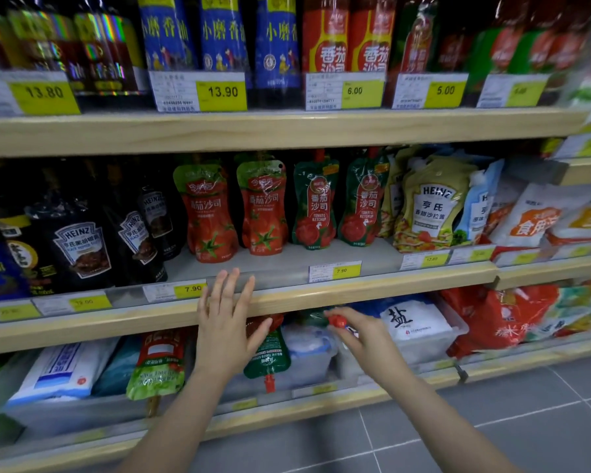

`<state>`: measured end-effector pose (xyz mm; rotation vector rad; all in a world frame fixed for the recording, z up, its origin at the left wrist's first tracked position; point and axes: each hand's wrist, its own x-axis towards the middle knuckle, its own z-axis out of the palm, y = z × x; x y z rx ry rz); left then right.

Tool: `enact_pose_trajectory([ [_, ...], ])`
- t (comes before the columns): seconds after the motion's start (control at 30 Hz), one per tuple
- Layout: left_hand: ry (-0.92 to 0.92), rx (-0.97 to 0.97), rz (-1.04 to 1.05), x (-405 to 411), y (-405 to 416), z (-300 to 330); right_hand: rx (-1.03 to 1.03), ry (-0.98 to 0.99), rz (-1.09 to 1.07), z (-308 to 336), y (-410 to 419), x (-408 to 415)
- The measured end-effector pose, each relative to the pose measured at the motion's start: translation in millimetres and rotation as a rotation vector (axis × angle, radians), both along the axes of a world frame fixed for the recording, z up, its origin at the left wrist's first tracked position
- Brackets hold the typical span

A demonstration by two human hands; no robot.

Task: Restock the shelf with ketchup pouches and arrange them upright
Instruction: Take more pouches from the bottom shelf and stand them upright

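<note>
Middle shelf [287,268], running across the centre of the frame: four ketchup pouches are standing upright on it, set back from the front edge. Two red-bodied pouches [239,209] are sitting left of centre; two green-topped pouches [338,203] are standing just right of them. Bare shelf is showing in front of the row, presumably the space being left for new stock. Dark Heinz sauce pouches [82,240] are filling the left; pale Heinz salad dressing pouches [430,206] are crowding the right.

Lower shelf, bottom centre: an inverted green ketchup pouch [267,360] is lying cap-down among salt bags [410,322], so it is not yet in its upright place. Likely the supply for restocking.

Left hand [226,319], centre frame: fingers are spreading flat, tips lying over the middle shelf's front lip, holding nothing. Judgement: it is steadying, or readying to receive a pouch.

Right hand [362,332], just right of it: fingertips are pinching a red cap [337,321] of a pouch whose body is mostly hidden behind the hand. Gripping by the cap is probably letting the pouch hang straight for lifting.

Price tags [335,270] reading 7.90 are marking the ketchup slots.
</note>
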<state>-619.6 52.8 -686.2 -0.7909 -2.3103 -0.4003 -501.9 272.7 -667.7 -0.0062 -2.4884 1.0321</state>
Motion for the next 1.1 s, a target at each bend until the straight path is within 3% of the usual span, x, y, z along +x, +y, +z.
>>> enact_pose_trajectory([
  [0.1, -0.185, 0.251, -0.07, 16.5, 14.0, 18.1, -0.08, -0.07, 0.023, 40.6, 11.1, -8.8],
  [0.27, -0.325, 0.399, -0.264, 30.9, 38.6, 43.9, -0.395, -0.238, 0.166, 81.5, 8.8, -19.6],
  [0.37, -0.711, 0.484, -0.405, 35.9, 45.5, 42.8, -0.499, -0.24, 0.192, 89.2, 6.4, -16.2],
  [0.47, -1.044, 0.338, -0.555, 35.1, 43.5, 23.3, -0.605, -0.155, 0.164, 93.7, 2.3, -10.8],
  [0.67, -1.072, 0.309, -0.536, 50.3, 52.2, 3.2, -0.643, -0.015, 0.132, 104.8, -5.4, -6.7],
  [0.93, -1.06, 0.293, -0.509, 51.1, 55.1, -0.8, -0.783, -0.027, -0.005, 93.7, 2.4, -7.6],
  [1.1, -0.984, 0.371, -0.386, 47.9, 63.2, -1.7, -0.787, -0.048, -0.096, 72.1, -10.0, -2.2],
])
